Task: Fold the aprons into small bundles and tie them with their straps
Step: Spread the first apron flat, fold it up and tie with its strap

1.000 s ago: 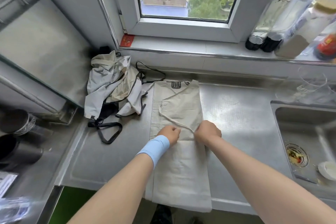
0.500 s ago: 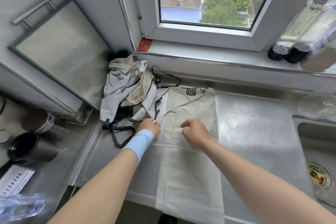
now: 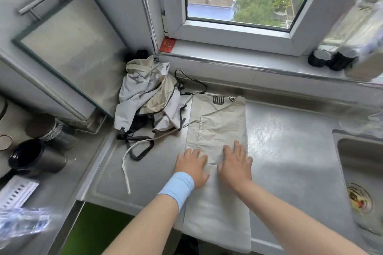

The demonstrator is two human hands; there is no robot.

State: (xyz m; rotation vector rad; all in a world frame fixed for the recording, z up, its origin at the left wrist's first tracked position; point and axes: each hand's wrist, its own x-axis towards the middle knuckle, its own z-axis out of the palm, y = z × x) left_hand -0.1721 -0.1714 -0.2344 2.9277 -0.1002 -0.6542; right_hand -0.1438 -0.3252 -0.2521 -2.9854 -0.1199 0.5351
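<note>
Head view: your left hand (image 3: 191, 166) and right hand (image 3: 235, 164) press flat, fingers spread, on the beige apron (image 3: 217, 130). Its strap (image 3: 132, 151) trails left of the apron.

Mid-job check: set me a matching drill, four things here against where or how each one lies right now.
Things:
1. apron
2. pile
3. strap
4. red card

States:
a. crumpled in the corner
b. on the sill
c. flat under left hand and right hand
d. trailing loose on the counter

Pairs: 1-c, 2-a, 3-d, 4-b
</note>
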